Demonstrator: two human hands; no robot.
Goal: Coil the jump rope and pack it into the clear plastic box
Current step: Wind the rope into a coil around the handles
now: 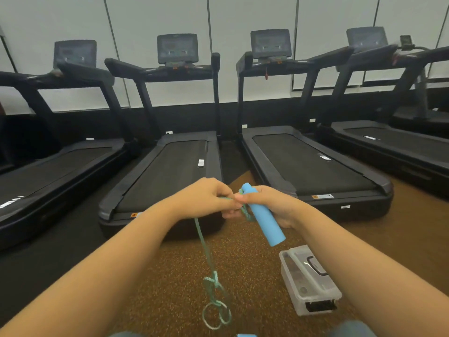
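Observation:
My right hand grips a light blue foam handle of the jump rope, held tilted in front of me. The green rope is wound around the handle's upper part, and my left hand pinches the rope right beside it. From my left hand the rope hangs down to a knotted loop near the floor. A bit of a second blue handle shows at the bottom edge. The clear plastic box, with a black handle on its lid, sits on the floor below my right forearm.
Several black treadmills stand in a row ahead along a white wall. The floor under my hands is brown speckled rubber, with black matting to the left.

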